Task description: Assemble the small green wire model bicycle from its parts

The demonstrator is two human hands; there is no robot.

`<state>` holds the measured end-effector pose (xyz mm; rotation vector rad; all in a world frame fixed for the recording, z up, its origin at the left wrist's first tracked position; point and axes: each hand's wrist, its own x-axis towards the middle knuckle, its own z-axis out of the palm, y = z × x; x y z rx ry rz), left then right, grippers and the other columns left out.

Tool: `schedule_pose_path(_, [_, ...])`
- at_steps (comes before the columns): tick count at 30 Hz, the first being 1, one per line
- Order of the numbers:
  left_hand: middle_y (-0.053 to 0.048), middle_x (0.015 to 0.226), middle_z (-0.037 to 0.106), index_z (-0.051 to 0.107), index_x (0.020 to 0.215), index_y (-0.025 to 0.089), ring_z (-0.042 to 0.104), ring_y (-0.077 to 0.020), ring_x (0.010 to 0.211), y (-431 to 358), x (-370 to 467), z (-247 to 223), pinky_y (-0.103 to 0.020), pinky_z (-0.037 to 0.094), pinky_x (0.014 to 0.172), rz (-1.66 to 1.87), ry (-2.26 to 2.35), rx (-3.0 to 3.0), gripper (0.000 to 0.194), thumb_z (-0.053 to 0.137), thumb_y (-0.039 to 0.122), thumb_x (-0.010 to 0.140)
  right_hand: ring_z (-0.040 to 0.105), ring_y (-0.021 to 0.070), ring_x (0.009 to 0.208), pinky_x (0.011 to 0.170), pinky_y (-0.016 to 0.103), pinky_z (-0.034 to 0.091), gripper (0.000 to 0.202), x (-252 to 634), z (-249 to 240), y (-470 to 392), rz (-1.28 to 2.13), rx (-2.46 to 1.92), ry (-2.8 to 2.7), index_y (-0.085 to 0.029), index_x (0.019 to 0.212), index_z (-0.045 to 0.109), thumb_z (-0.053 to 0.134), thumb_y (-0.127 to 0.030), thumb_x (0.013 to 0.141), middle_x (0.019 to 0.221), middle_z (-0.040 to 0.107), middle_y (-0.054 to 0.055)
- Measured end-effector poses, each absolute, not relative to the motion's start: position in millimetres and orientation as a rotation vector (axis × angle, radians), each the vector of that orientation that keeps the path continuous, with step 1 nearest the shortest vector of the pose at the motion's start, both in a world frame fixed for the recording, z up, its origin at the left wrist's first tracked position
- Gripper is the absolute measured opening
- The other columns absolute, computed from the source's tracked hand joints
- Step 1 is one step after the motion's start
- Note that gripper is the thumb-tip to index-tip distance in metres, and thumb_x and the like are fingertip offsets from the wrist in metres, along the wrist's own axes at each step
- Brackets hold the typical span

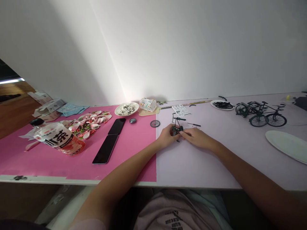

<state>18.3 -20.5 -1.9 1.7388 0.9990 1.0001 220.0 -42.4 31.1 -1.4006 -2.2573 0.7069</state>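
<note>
Half pink, half lilac, the counter [203, 172] spans my remote view. My left hand [166, 137] clamps the small bicycle frame [177, 129] at its two o'clock; my right hand [195, 138] pinches it at ten. A wheel [155, 123] lies at the frame's nine.

Loads of room up front: the table [192, 169] is bare between the forearms, so a hand could slide through. Past the right hand [196, 137] it's open too, up to the big plate [286, 148] and the bike cluster [260, 115]. Straight back's tighter: the small bike [177, 129] sticks up between both hands, then a screwdriver [194, 124] and sheet [181, 110]. Left of the left hand [165, 135] there's a gap before the black screens [105, 149]; beyond those, the bottle [63, 140] blocks things.
</note>
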Motion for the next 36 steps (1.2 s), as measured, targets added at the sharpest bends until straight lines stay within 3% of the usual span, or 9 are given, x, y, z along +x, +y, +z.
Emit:
schedule_pose_path(8, [-0.001,0.091,0.066,0.061,0.116,0.015,0.056,-0.0091,0.074,-17.6,18.4,-3.2,-0.023,0.045,0.070,1.025,1.019,1.613,0.045,0.079,0.017,0.076,0.039,0.0140,0.059,0.059,0.030,0.028,0.032,219.2,31.9,-41.1,0.694,-1.467,-2.214,-0.022,0.064,0.040,0.048,-0.036,0.092,0.062,0.047,-0.002])
schedule_pose_path(16, [0.000,0.091,0.065,0.060,0.117,0.016,0.056,-0.0082,0.072,-15.7,17.7,-5.9,-0.022,0.044,0.066,1.029,0.999,1.558,0.046,0.081,0.019,0.076,0.052,0.0172,0.058,0.059,0.031,0.035,0.048,218.9,34.1,-44.5,0.764,-1.463,-2.193,-0.021,0.070,0.058,0.040,-0.053,0.101,0.064,0.060,0.002])
schedule_pose_path(21, [0.001,0.087,0.063,0.060,0.116,0.016,0.052,-0.0071,0.068,-16.4,17.8,-5.1,-0.022,0.043,0.063,1.028,0.987,1.560,0.046,0.081,0.021,0.076,0.056,0.0180,0.058,0.061,0.031,0.039,0.058,219.7,33.2,-44.2,0.804,-1.477,-2.170,-0.021,0.068,0.059,0.036,-0.063,0.102,0.064,0.063,0.003])
schedule_pose_path(24, [0.002,0.084,0.062,0.061,0.116,0.015,0.049,-0.0064,0.066,-15.6,17.9,-5.8,-0.021,0.041,0.062,1.031,1.010,1.584,0.045,0.081,0.022,0.076,0.053,0.0173,0.058,0.060,0.031,0.037,0.053,220.1,30.6,-41.6,0.748,-1.485,-2.184,-0.022,0.069,0.058,0.039,-0.060,0.101,0.066,0.061,0.002])
schedule_pose_path(30, [0.002,0.084,0.062,0.062,0.116,0.015,0.048,-0.0070,0.067,-16.9,18.0,-2.7,-0.022,0.041,0.064,1.019,1.048,1.610,0.045,0.082,0.022,0.076,0.047,0.0157,0.060,0.059,0.030,0.031,0.034,221.3,26.2,-37.9,0.685,-1.488,-2.255,-0.022,0.066,0.050,0.049,-0.039,0.095,0.065,0.057,0.000])
schedule_pose_path(36, [0.001,0.087,0.065,0.061,0.116,0.016,0.054,-0.0082,0.070,-15.3,18.0,-6.8,-0.023,0.044,0.066,1.036,0.980,1.571,0.049,0.084,0.027,0.075,0.055,0.0178,0.063,0.061,0.031,0.036,0.042,220.8,30.0,-41.5,0.727,-1.487,-2.252,-0.021,0.075,0.064,0.042,-0.045,0.100,0.071,0.065,0.003])
